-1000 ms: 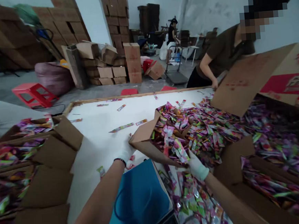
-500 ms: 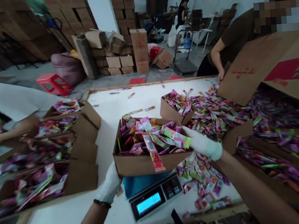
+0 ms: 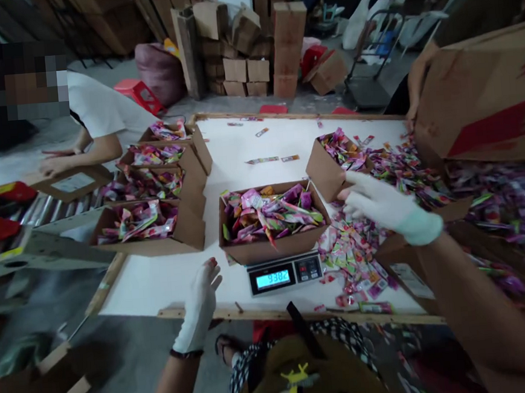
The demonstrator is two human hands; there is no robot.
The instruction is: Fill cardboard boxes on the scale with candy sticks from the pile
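A cardboard box (image 3: 266, 249) full of small, colourful candy packets (image 3: 286, 210) rests on a digital scale (image 3: 307, 270) with a lit blue display. My left hand (image 3: 202, 295), in a white glove with bare fingertips, is off the box's near left side, its fingers stretched and holding nothing. To the right of the box, my gloved right hand (image 3: 379, 202) is held over loose packets (image 3: 352, 247) with its fingers extended. Its fingertips are close to a second filled box (image 3: 326, 167); whether they touch it I cannot tell.
Several filled boxes (image 3: 192, 226) line the table's left side, near a roller conveyor (image 3: 66, 209) and a person in a white shirt (image 3: 101, 106). At right, another person's arm (image 3: 419, 81) is at a large carton (image 3: 491, 94) beside a packet heap. The white tabletop (image 3: 240, 141) has a wooden edge.
Both hands have let go of the filled box, which now sits level on the scale. My right hand has moved right, my left hand away from the box. The display now shows larger digits.
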